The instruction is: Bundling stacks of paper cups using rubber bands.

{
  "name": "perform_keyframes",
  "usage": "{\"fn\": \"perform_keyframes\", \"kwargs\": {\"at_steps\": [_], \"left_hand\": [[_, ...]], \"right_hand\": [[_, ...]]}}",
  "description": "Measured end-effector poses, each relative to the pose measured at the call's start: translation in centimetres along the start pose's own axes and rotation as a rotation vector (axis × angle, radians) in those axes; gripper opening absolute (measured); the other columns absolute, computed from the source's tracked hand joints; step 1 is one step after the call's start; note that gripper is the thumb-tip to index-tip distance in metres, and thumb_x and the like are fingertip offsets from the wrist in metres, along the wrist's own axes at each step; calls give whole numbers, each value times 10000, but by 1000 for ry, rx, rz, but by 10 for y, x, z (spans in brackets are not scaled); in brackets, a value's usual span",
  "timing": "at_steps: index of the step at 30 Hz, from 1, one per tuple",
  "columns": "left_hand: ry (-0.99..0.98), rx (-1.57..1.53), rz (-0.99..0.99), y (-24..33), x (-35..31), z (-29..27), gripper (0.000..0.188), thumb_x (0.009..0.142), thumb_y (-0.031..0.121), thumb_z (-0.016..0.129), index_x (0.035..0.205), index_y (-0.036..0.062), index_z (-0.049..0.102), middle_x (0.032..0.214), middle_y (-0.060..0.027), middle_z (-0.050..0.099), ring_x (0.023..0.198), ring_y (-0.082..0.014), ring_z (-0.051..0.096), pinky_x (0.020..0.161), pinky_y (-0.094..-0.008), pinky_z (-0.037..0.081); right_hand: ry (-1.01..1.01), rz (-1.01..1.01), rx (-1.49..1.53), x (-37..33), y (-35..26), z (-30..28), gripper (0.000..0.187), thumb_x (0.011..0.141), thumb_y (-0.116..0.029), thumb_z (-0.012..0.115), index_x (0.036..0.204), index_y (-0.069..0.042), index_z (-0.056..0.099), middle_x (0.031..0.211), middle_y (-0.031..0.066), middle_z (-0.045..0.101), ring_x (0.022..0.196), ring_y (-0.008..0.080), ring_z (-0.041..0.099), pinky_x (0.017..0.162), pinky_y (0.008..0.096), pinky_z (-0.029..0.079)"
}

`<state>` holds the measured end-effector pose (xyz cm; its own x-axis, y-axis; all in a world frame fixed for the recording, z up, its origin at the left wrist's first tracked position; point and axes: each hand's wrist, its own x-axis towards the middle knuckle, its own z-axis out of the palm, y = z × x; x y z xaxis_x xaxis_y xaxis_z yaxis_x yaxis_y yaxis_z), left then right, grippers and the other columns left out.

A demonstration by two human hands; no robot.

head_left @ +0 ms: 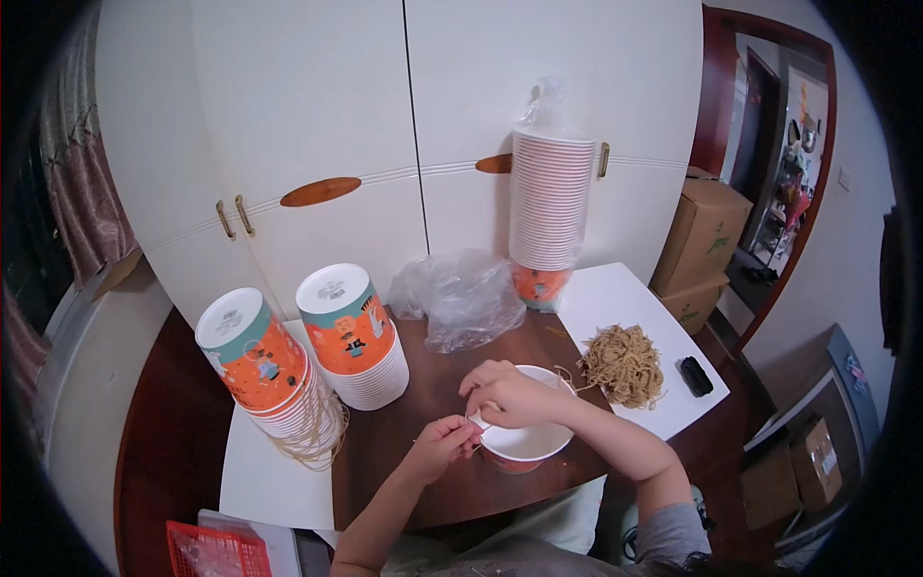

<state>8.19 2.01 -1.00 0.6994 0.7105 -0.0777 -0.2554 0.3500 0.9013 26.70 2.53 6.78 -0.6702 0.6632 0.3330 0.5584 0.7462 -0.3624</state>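
Note:
A white paper bucket [527,441] with an orange outside stands upright on the brown table in front of me, its open mouth facing up. At its left rim the fingers of my left hand [445,449] are pinched together on a thin tan cord. My right hand [514,394] reaches across the bucket's mouth, its fingers bent and closed on the cord at the same left edge, close to the left fingertips. The fingers hide most of this cord. Another bit of tan cord [565,379] shows at the far right rim, beside a heap of tan cords [623,365].
Two stacks of upside-down orange buckets, a left one [252,351] with cords hanging on it and a right one [351,332], stand at the left. A tall bagged stack [553,197] and a crumpled plastic bag [461,293] are behind. A black object [695,377] lies right.

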Motion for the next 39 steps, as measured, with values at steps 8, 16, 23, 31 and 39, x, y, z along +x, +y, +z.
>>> {"fn": "perform_keyframes", "kwargs": {"at_steps": [8, 16, 23, 31, 39], "left_hand": [[-30, 162, 181, 1, 6, -4, 153, 876, 130, 430, 862, 26, 542, 812, -24, 549, 746, -87, 492, 718, -231, 398], [42, 224, 179, 4, 4, -6, 129, 867, 137, 438, 828, 45, 520, 827, -39, 566, 706, -62, 473, 635, -198, 377], [133, 81, 91, -6, 7, -18, 52, 828, 112, 515, 819, 62, 518, 813, -23, 590, 617, -27, 451, 533, -152, 342], [79, 367, 185, 4, 8, -17, 118, 779, 55, 582, 844, 45, 484, 777, -16, 572, 684, -46, 521, 589, -169, 396], [69, 408, 172, 17, 1, -11, 190, 781, 37, 570, 908, 29, 430, 805, -29, 565, 752, -61, 535, 639, -177, 415]], "right_hand": [[14, 34, 125, -30, 8, 19, 155, 766, -232, 560, 864, -146, 644, 1138, 45, 487, 1099, 229, 400, 884, 408, 282], [220, 225, 156, -37, 5, 18, 55, 727, -190, 575, 715, -138, 587, 1023, 8, 541, 1000, 212, 461, 827, 393, 293], [342, 93, -217, -48, -35, 31, 83, 625, -163, 621, 677, -151, 556, 910, -11, 548, 835, 178, 508, 721, 343, 344], [178, 93, -115, -37, -30, 41, 130, 726, -216, 606, 801, -113, 583, 849, 25, 569, 797, 194, 538, 680, 343, 373], [253, 212, 159, -17, -24, 47, 141, 737, -134, 572, 800, -57, 472, 695, 107, 561, 699, 301, 558, 620, 383, 418]]}}
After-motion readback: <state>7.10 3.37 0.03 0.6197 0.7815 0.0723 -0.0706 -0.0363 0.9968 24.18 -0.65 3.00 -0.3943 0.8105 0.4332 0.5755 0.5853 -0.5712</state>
